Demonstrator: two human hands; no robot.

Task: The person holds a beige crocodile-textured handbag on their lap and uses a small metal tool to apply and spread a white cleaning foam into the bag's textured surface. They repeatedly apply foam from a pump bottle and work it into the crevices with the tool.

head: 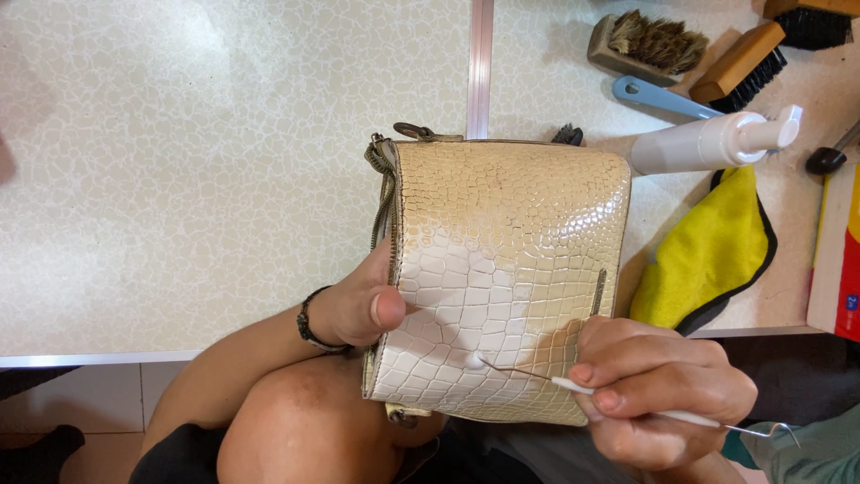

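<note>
At tabletop [224,179] edge: cream croc-embossed bag [506,269], propped over lap, steadied by left hand [358,309], thumb clamped on face. Right hand [663,394] pinches thin white-handled tool [573,385], tip on surface. Yellow cloth [708,255], spray bottle [708,143], brushes [645,43] within reach.

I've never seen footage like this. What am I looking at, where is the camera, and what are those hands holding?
No machine here: a person wears a camera on the head, looking down at their own two bare hands. The left hand grips the edge of a cream, crocodile-patterned handbag propped on the knee. The right hand holds a thin white-handled wire tool, its tip touching the bag's face. On the pale table behind lie brushes, a white pump bottle and a yellow cloth.
</note>
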